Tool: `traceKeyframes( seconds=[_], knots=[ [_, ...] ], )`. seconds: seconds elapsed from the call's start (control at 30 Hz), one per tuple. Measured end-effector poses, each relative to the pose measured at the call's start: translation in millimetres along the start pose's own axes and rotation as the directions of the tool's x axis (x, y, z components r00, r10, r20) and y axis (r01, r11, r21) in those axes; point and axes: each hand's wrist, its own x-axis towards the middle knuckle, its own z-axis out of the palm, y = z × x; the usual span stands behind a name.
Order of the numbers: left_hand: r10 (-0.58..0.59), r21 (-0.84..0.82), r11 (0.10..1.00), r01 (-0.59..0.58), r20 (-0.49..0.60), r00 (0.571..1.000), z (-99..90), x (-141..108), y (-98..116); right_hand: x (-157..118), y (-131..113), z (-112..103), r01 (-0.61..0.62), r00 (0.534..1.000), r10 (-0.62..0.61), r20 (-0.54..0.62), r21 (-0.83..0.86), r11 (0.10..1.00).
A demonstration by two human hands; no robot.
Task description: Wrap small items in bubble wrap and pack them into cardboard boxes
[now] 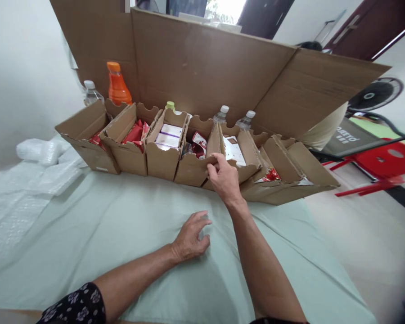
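Observation:
A row of open cardboard boxes [162,160] stands on a pale green cloth [128,216]. My right hand [224,177] is at the front of the row, its bent fingers and thumb closed on the front rim of a cardboard box [248,170] that contains a white item [234,150]. Just left of it, another box [193,171] holds a red and white packet [199,145]. My left hand [191,238] hovers over or rests on the cloth, fingers curved and apart, holding nothing. White cartons with purple edges [168,135] and red packets [135,133] fill boxes further left.
Behind the boxes rises a tall cardboard panel [205,67]. An orange bottle [119,85] and several clear bottles [246,120] stand between. Bubble wrap [30,180] lies at left. On the right are a red plastic stool [388,157], a dark chair [354,135] and a fan [374,94].

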Motion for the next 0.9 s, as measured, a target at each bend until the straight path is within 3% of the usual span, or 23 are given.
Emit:
traceKeyframes(
  seconds=[0.13,0.3,0.47,0.6,0.73,0.83,0.9],
  knots=[
    [-0.054,-0.042,0.998,0.051,-0.070,0.996,-0.9,2,7,-1,-1,0,0.023,1.000,-0.024,-0.012,-0.058,0.998],
    [-0.069,-0.056,0.997,0.056,-0.274,0.959,-19.5,-11,34,-35,-16,-13,0.051,0.998,-0.049,0.032,-0.063,0.997],
    [-0.037,0.006,0.999,0.046,-0.511,0.859,-57.6,-51,45,-108,-32,-41,0.119,0.991,-0.122,0.046,0.077,0.990],
    [-0.133,-0.049,0.990,0.130,-0.591,0.796,-82.1,-82,36,-177,-27,-78,0.132,0.987,-0.150,0.064,0.227,0.965],
    [-0.202,-0.080,0.978,0.190,-0.565,0.800,-87.8,-94,38,-230,2,-118,-0.035,0.995,0.060,-0.075,0.293,0.956],
    [-0.182,-0.080,0.983,0.165,-0.513,0.839,-81.6,-90,44,-261,27,-136,-0.204,0.916,0.311,-0.254,0.371,0.906],
    [-0.188,-0.109,0.982,0.155,-0.460,0.868,-75.9,-85,47,-281,39,-137,-0.276,0.884,0.403,-0.237,0.431,0.859]
  ],
)
